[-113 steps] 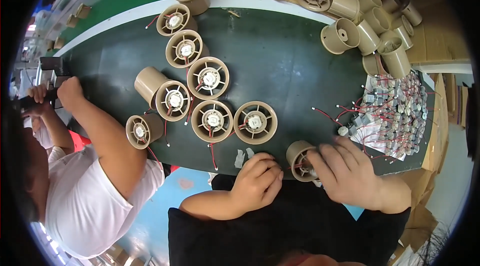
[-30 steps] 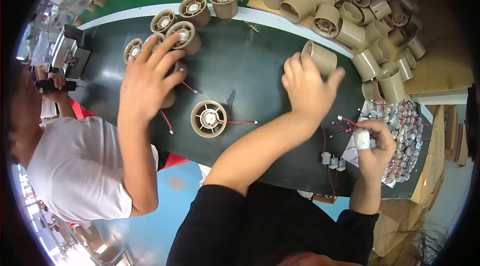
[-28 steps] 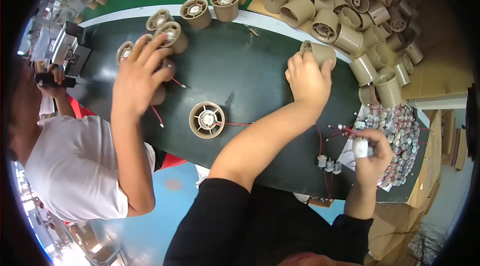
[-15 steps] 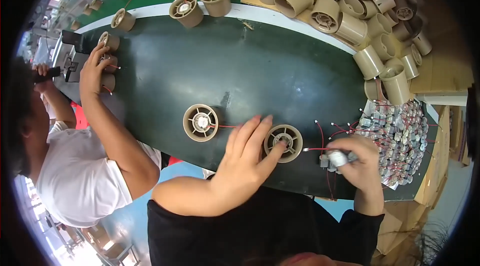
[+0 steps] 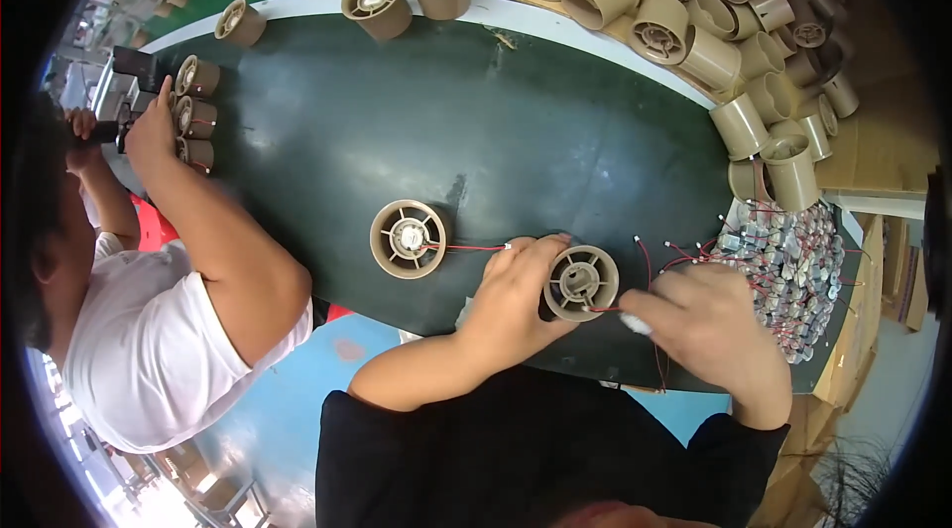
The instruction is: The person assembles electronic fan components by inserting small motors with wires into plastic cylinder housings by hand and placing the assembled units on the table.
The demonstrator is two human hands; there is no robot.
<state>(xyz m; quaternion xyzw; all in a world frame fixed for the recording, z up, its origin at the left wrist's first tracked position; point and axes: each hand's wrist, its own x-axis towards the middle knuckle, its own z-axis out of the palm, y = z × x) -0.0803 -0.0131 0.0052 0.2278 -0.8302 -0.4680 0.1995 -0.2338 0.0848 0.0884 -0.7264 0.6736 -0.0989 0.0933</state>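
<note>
My left hand [image 5: 518,295] is closed around the side of a tan plastic fan housing [image 5: 581,284], a short cylinder with a spoked centre that faces up. Close to its right, my right hand [image 5: 699,322] pinches a small motor [image 5: 636,325] whose white end shows below the fingers; most of it is hidden. From these fingers a thin red lead runs to the housing's lower right edge. Left of my left hand stands a second tan housing [image 5: 408,239] with a white-centred motor in it, its red lead stretching toward my knuckles.
A heap of small motors with red leads [image 5: 783,265] covers the right end of the dark table [image 5: 377,121]. Tan housings [image 5: 659,27] are piled on cardboard at the back right. Several more line the far edge. At left a co-worker's arm [image 5: 223,221] reaches toward three housings.
My left hand now wraps the housing's side instead of reaching over its top. My right hand has brought the motor left, its lead now at the housing. The co-worker's hand has drawn back leftward.
</note>
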